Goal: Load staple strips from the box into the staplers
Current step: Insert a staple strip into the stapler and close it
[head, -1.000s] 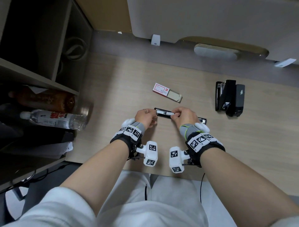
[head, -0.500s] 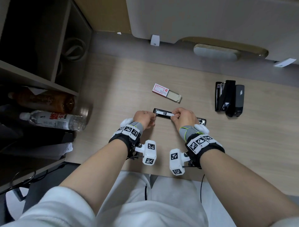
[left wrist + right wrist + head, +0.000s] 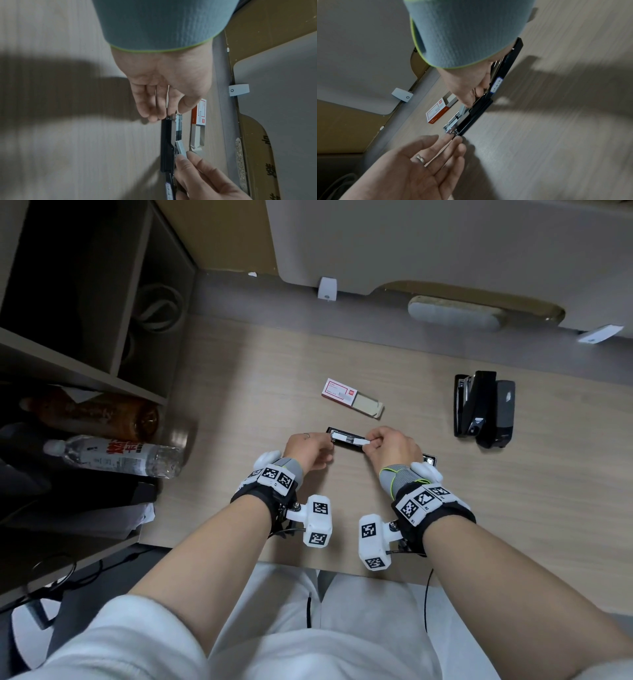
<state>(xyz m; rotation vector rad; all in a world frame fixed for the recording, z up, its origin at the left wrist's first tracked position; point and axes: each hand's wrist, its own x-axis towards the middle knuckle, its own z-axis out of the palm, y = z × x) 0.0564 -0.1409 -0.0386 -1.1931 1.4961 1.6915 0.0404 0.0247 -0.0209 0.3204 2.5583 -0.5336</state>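
An opened black stapler (image 3: 344,440) lies flat on the desk with its metal magazine (image 3: 177,127) exposed. My left hand (image 3: 327,445) has fairly straight fingers (image 3: 452,136) that touch the magazine's front end (image 3: 173,116). My right hand (image 3: 371,444) pinches a grey staple strip (image 3: 181,148) between thumb and fingers. The strip is tilted, its far end down in the magazine channel (image 3: 453,121). The red and white staple box (image 3: 352,398) lies just behind the stapler with its tray slid partly out. The right palm hides the stapler's rear part.
Two more black staplers (image 3: 484,409) lie side by side at the right of the desk. A water bottle (image 3: 113,457) and a brown bottle (image 3: 92,416) lie on the shelf unit at the left. A grey partition (image 3: 445,244) borders the desk's far edge.
Hardly anything differs. Both hands stay at the open stapler, and the right hand with the strip has shifted only slightly.
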